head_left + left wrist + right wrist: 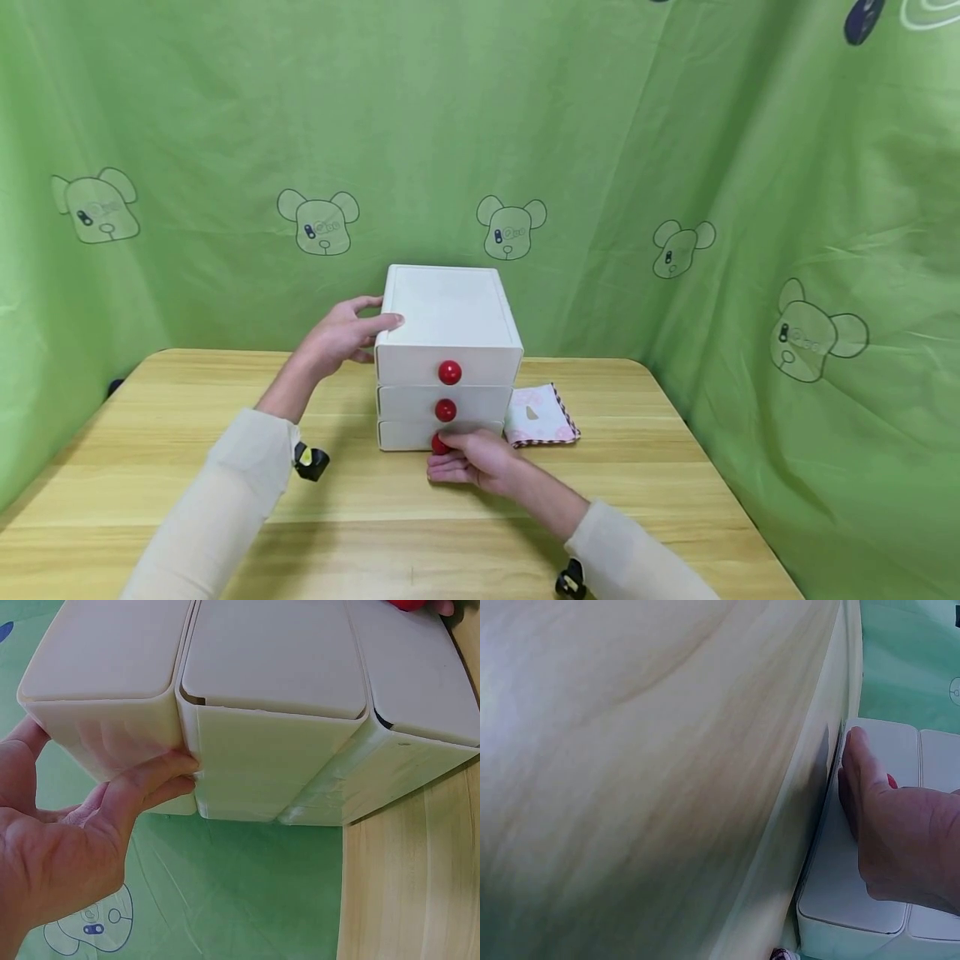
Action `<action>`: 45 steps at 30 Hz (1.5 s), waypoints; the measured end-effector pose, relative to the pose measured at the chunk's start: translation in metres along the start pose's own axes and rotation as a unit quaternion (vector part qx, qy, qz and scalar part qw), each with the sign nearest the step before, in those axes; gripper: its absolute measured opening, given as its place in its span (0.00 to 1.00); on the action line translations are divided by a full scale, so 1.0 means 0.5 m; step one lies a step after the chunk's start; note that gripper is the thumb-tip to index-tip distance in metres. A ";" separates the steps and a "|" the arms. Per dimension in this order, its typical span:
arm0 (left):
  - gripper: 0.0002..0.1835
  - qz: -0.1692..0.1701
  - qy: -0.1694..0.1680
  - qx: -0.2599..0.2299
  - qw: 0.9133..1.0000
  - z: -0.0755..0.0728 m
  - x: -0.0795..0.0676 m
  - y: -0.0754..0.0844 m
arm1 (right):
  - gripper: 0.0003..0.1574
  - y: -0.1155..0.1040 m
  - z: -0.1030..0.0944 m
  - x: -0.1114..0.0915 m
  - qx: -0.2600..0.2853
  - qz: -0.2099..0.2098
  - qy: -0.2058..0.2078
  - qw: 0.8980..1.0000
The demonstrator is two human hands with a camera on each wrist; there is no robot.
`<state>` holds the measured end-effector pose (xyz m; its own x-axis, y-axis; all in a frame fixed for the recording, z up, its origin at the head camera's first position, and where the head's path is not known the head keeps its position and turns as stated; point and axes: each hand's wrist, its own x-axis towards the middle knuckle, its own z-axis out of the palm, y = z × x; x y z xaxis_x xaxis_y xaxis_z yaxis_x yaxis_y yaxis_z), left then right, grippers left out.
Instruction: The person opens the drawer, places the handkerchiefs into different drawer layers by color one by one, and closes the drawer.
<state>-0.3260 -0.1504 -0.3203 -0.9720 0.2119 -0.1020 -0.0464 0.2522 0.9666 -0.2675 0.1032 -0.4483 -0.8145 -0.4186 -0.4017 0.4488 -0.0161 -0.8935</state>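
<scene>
Fingers (146, 778) of left hand (337, 340) press the cabinet (450, 304), uncurled; right hand (483, 461) pinches bottom knob (440, 444), clear in head view, nearly hidden in right-wrist.

smooth plastic drawers (416, 367), glossy red knobs (450, 372), wood-grained table (360, 550).

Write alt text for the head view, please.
A person's left hand rests on the upper left edge of a white three-drawer unit while the right hand holds its lowest red knob. It stands on a wooden table, a folded patterned cloth to its right, a green curtain with bear heads behind.
</scene>
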 end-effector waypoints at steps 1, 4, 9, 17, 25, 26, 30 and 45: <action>0.47 0.000 0.000 0.000 1.000 0.000 0.000 0.000 | 0.25 0.000 0.000 0.000 -0.001 0.000 0.000 1.000; 0.47 0.002 -0.001 -0.001 1.000 0.001 -0.001 0.001 | 0.24 0.000 0.001 -0.002 -0.002 0.000 0.002 1.000; 0.46 0.002 -0.001 -0.004 1.000 0.001 -0.001 0.000 | 0.24 0.000 0.002 -0.006 -0.005 0.004 0.001 1.000; 0.46 -0.003 0.004 -0.007 1.000 -0.001 -0.002 0.000 | 0.24 0.010 0.010 -0.034 -0.019 0.012 -0.009 1.000; 0.46 0.001 0.001 -0.009 1.000 0.000 -0.004 -0.002 | 0.25 0.034 0.017 -0.076 -0.024 0.014 -0.010 1.000; 0.46 0.001 0.001 -0.009 1.000 0.000 -0.004 -0.002 | 0.24 0.037 0.019 -0.082 -0.024 0.014 -0.011 1.000; 0.46 0.003 0.000 -0.007 1.000 0.000 -0.004 -0.001 | 0.24 0.047 0.027 -0.108 -0.023 0.018 -0.012 0.999; 0.46 -0.003 0.001 -0.010 1.000 0.002 -0.002 -0.001 | 0.23 0.091 0.047 -0.184 -0.022 0.054 -0.016 0.998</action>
<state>-0.3249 -0.1500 -0.3208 -0.9721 0.2085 -0.1076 -0.0569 0.2351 0.9703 -0.1637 0.1196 -0.4474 -0.7498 -0.4452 -0.4894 0.5154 0.0707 -0.8540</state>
